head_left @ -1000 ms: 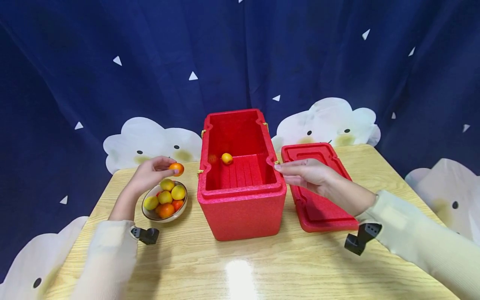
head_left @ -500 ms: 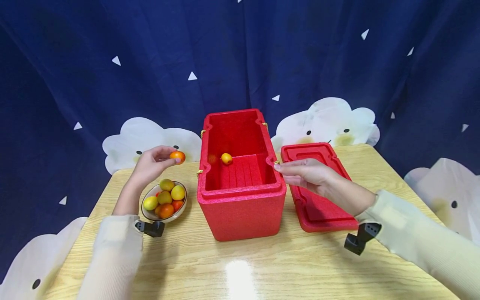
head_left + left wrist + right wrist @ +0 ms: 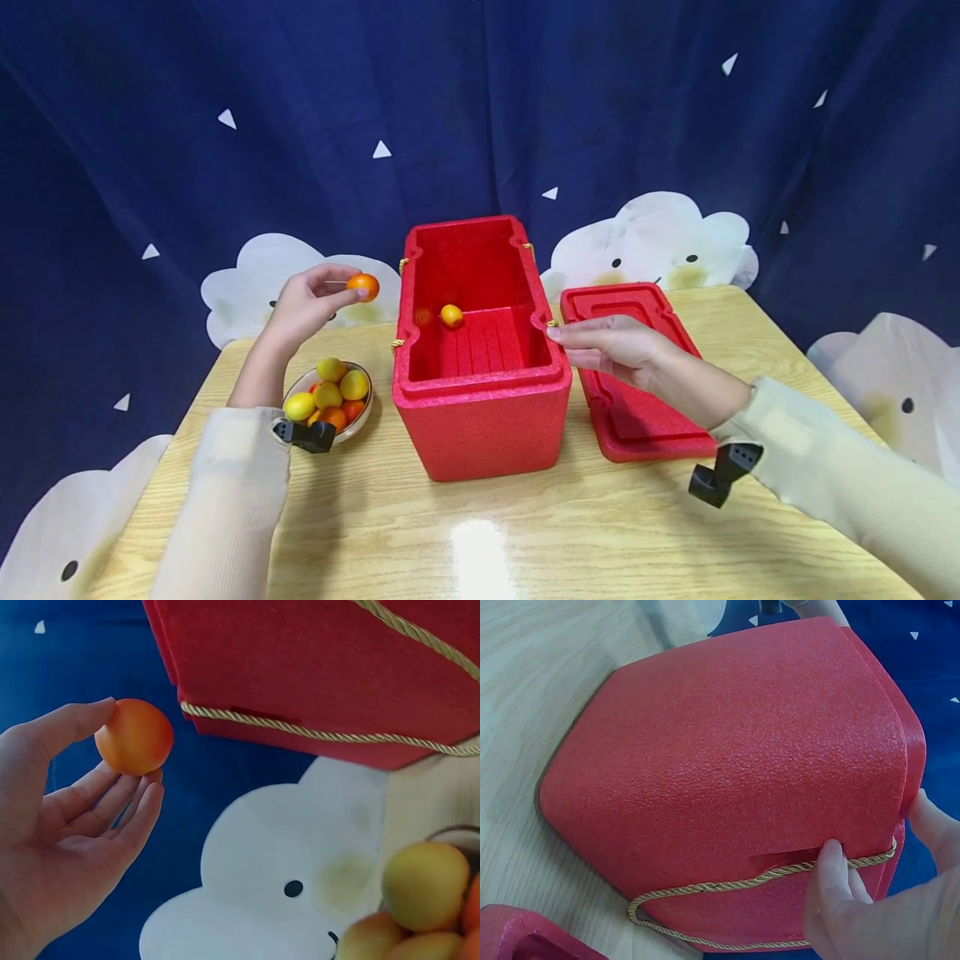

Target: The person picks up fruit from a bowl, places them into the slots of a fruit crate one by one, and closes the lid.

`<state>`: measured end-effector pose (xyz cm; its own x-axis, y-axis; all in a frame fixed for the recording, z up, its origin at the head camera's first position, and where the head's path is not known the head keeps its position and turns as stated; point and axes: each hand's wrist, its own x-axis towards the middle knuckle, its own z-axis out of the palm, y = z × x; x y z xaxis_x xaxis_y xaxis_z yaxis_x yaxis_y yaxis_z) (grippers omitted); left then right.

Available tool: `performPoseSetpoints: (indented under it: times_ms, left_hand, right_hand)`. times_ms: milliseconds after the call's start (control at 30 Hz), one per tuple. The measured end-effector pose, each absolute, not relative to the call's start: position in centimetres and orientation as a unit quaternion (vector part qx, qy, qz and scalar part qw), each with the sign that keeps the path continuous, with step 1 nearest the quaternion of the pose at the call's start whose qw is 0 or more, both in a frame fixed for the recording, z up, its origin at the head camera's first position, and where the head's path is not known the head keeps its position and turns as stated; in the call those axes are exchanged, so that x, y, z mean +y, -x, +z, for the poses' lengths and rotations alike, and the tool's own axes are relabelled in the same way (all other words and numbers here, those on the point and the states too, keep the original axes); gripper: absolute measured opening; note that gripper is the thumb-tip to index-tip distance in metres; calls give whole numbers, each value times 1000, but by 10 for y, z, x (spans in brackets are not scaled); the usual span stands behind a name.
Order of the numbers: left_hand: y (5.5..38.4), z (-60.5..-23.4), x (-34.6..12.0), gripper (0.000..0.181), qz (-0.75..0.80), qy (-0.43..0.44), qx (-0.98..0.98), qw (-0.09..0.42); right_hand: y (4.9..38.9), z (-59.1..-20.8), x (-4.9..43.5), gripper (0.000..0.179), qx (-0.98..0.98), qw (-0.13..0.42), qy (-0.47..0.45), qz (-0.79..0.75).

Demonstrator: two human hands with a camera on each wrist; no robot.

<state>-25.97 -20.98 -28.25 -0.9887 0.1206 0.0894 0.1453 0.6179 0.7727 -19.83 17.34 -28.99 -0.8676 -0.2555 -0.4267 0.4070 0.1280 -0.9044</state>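
My left hand (image 3: 303,304) pinches a round orange fruit (image 3: 363,287) between thumb and fingertips. In the left wrist view, the fruit (image 3: 135,737) is smooth, with a reddish tint at one side. The hand is above and behind a bowl (image 3: 365,414) of yellow and orange-red fruit, left of a red foam box (image 3: 480,433). Inside the uncovered box lies one yellow-orange fruit (image 3: 452,316). My right hand (image 3: 618,342) grips the box's right rim, thumb at the edge. In the right wrist view its fingers (image 3: 832,881) lie against the outer wall by a gold rope (image 3: 712,886).
The red lid (image 3: 645,417) lies on the wooden table (image 3: 375,533), right of the box and beneath my right forearm. Behind the table hangs a dark blue curtain (image 3: 315,125) with white cloud shapes (image 3: 667,242) along the table's back edge.
My left hand has risen away from the bowl, moving up and slightly right with the orange fruit. The right hand keeps its hold on the box rim.
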Motion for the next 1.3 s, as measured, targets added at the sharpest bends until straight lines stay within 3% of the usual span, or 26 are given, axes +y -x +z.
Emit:
performPoseSetpoints:
  times_ms: [500,1300]
  left_hand:
    - [272,-250,-183,40,-447,110,-887,26]
    - [300,-196,-122,38,-466,159,-871,1]
  right_hand:
    - [198,-290,174,66,713,250,-53,-653]
    - [198,-289,173,60,707,249,-55,-660]
